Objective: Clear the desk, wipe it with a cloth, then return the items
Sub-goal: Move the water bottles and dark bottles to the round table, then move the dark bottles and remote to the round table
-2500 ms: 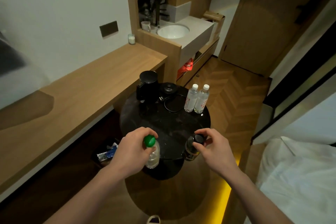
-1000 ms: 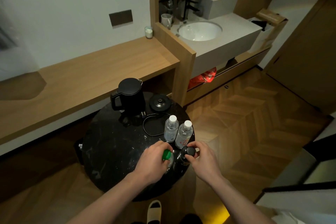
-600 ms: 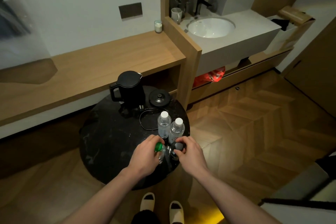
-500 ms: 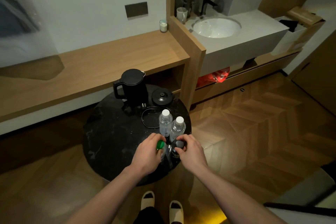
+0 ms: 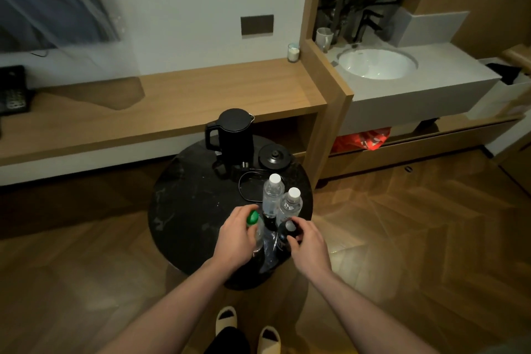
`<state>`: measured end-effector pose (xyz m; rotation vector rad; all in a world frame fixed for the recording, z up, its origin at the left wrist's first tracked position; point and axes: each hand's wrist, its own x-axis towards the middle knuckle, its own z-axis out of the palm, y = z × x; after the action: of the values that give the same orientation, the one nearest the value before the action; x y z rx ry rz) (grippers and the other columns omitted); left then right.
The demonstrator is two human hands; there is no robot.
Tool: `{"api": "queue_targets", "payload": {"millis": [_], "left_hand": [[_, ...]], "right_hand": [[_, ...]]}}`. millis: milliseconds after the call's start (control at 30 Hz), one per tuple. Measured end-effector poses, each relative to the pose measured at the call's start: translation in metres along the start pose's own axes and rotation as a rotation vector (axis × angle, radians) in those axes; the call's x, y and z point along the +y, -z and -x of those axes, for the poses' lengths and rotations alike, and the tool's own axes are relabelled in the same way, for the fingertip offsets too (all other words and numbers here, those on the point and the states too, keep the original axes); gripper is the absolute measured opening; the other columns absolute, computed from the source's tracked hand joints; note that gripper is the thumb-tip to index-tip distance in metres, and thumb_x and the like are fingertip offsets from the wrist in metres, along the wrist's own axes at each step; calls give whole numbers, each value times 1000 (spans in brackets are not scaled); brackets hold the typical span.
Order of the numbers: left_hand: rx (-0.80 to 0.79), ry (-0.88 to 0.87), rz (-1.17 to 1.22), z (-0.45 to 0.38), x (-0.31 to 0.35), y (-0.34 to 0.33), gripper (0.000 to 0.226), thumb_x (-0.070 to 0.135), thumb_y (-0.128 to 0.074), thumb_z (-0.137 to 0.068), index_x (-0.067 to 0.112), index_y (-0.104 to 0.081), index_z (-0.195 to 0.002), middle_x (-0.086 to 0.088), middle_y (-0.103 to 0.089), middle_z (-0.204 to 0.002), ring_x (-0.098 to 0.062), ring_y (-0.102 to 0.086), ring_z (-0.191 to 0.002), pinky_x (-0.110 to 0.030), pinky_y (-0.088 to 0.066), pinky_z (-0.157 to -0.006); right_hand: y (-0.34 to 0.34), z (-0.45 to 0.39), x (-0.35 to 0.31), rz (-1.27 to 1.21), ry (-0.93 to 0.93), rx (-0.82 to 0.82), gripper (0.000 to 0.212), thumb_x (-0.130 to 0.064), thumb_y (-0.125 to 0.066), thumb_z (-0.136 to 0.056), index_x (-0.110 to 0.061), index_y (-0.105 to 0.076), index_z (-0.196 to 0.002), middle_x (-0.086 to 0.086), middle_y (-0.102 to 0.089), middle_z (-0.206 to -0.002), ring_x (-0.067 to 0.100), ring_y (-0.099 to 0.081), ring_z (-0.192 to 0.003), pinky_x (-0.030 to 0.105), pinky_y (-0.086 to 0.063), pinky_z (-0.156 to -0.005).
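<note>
A: Green-capped bottle (image 5: 254, 224) — where does it sit against the left hand (image 5: 235, 238)?

B: Upright near the round black worktop's (image 5: 184, 210) near right edge, with the left grip curled round its neck; the green cap shows just past the thumb.

A: And the right hand (image 5: 309, 241)?

B: Its grip pinches the top of a dark bottle (image 5: 284, 234), standing just right of the green-capped one. Thumb and fingers close over the black cap.

A: Anything touching them?

B: Two clear water bottles (image 5: 273, 195) with white caps stand immediately behind, toward the far right edge; whether they touch the held ones I cannot tell.

A: The rest of the worktop?

B: A black kettle (image 5: 232, 135) at the far edge, its round base (image 5: 273, 156) just right of it, and a looped black cord (image 5: 247, 185) between the base and the water bottles.

A: The wooden desk (image 5: 172, 103)?

B: Behind the round worktop, carrying a black telephone (image 5: 13, 92) at its left end and a small candle jar (image 5: 293, 52) at its far right corner.
</note>
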<state>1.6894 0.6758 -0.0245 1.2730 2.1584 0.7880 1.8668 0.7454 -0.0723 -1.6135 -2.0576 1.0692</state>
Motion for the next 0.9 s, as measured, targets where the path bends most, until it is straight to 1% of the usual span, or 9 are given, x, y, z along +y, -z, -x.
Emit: {"api": "queue_targets", "payload": {"millis": [100,167,233,367,467,533,633,767,900], "left_hand": [[-10,-4,-7,-5,0,-2,38,21,-65,-98,33,-56,-133,13,-57,-126,-6,-57,-114,-31,-49,-103],[-30,-23,-18,-6,1,-4,36,20,-65,-98,34,-57,-130,14,-58,-123,-7,-57,-112,-33,-50,-101],[-33,-36,-22,-7,2,-6,37,18,-64,-98,32,-57,-131,12,-58,-124,-8,-57,-113,-33,-50,-101],[-24,-60,-35,-11,1,-5,39,20,-64,-98,30,-56,-135,12,-60,-126,-7,-57,-114,-27,-48,-100],[-61,-79,-111,-14,-4,-3,46,27,-63,-98,32,-51,-143,13,-58,-132,-10,-56,-120,-32,-49,-103],[-103,-98,-166,-16,-7,0,53,30,-61,-99,34,-44,-149,14,-54,-140,-11,-53,-127,-35,-48,-105],[-169,-118,-205,-13,-11,13,66,31,-62,-99,35,-30,-157,14,-41,-153,-13,-48,-135,-38,-47,-109],[-138,-116,-170,8,-27,52,72,30,-64,-98,34,-25,-159,15,-29,-159,-12,-45,-138,-33,-44,-112],[-94,-106,-137,50,-76,111,69,29,-65,-97,35,-31,-157,20,-21,-161,-6,-46,-135,-26,-46,-110]], "right_hand": [[0,-5,0,56,17,-21,48,-24,-72,-95,-34,-56,-139,-18,-54,-122,-1,-59,-82,17,-45,-81],[-2,-9,0,77,19,1,38,-23,-73,-94,-33,-62,-129,-18,-56,-116,2,-59,-83,25,-51,-84],[-6,-11,-1,85,28,17,32,-22,-75,-93,-32,-64,-121,-19,-56,-110,6,-60,-88,31,-55,-84],[-13,-12,-5,118,27,35,32,-24,-74,-93,-33,-64,-122,-18,-57,-111,8,-60,-93,24,-50,-81],[-18,-12,-9,104,3,51,34,-24,-75,-93,-30,-65,-124,-18,-59,-113,7,-60,-96,27,-52,-86],[-19,-12,-15,82,-25,55,37,-22,-77,-91,-28,-65,-126,-16,-60,-112,2,-60,-87,28,-53,-88],[-18,-8,-28,71,-60,42,46,-19,-79,-88,-29,-63,-129,-14,-59,-113,-2,-59,-78,20,-47,-80],[-8,17,-51,-54,-81,101,55,-15,-77,-88,-34,-56,-135,-20,-51,-121,-1,-60,-94,17,-47,-80],[-12,64,-102,-212,51,210,48,-12,-72,-93,-42,-56,-126,-24,-50,-123,0,-61,-100,20,-56,-80]]}}
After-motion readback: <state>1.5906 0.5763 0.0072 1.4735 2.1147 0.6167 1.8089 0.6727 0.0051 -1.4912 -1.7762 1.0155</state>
